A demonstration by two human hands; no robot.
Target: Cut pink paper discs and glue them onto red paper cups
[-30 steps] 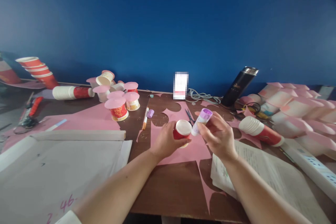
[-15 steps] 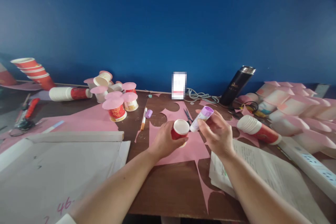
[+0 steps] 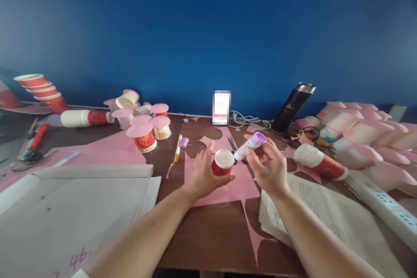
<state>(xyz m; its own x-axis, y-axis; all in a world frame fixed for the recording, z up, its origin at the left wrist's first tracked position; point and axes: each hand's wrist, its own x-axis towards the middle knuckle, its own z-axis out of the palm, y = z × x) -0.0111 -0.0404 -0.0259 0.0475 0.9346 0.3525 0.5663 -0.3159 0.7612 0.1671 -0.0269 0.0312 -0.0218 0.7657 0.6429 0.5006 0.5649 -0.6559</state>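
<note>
Above the pink paper [image 3: 224,189] in the middle of the table, my left hand [image 3: 203,173] grips a red paper cup [image 3: 222,167] with its pale round end facing up. My right hand [image 3: 269,163] holds a purple and white glue stick [image 3: 250,145] at a slant, its lower white end close to the cup's rim on the right. Whether that end touches the rim I cannot tell. Behind the glue stick lie scissors [image 3: 232,143], partly hidden. A purple cap [image 3: 184,142] rests beside an orange and white marker [image 3: 177,150] left of the cup.
Cups topped with pink discs [image 3: 143,132] stand at the back left; many more are piled at right [image 3: 368,134]. A stack of paper cups [image 3: 321,162], a power strip [image 3: 384,200] and a black flask [image 3: 293,106] are on the right. A white box [image 3: 81,213] fills the front left.
The fingers of my left hand have loosened and spread a little around the cup. The glue stick has moved slightly left and tilted flatter, with its lower end nearer the rim.
</note>
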